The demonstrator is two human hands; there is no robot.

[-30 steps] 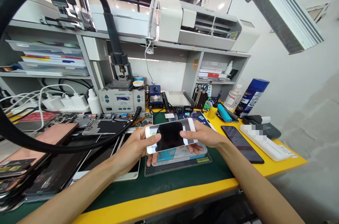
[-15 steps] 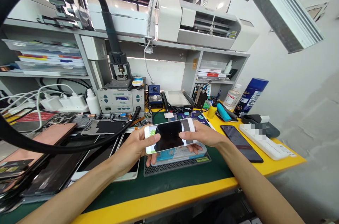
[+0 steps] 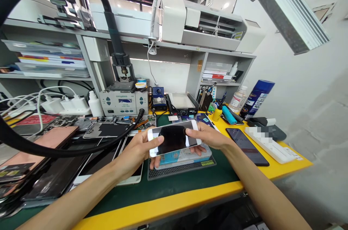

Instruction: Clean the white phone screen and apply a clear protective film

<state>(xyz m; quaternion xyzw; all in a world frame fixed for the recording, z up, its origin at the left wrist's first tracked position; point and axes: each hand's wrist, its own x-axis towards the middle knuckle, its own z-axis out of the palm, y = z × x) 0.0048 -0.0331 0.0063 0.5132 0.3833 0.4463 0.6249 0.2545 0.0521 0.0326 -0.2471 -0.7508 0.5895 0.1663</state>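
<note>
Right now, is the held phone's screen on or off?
Looks off: the white phone's screen is black mid-panel; bright patches toward its ends look like reflections.

White-framed phone (image 3: 174, 138), mostly black screen (image 3: 171, 143).
Below phone: blue-and-clear case (image 3: 181, 158), dark-grey perforated-pattern pad (image 3: 176, 172), green mat (image 3: 174, 192); far left of phone, pink slab (image 3: 49, 146); right of phone, yellow bottle (image 3: 217, 114), turquoise tube (image 3: 229, 115), dark-blue spray can (image 3: 257, 99) with white lettering.

The left hand (image 3: 141, 146) and right hand (image 3: 208, 135) are gripping a white-framed phone (image 3: 173, 138) by opposite ends — both thumbs (image 3: 157, 142) resting on its front — above a translucent box (image 3: 185, 158); a dark phone (image 3: 247, 147) is lying to the right.
</note>
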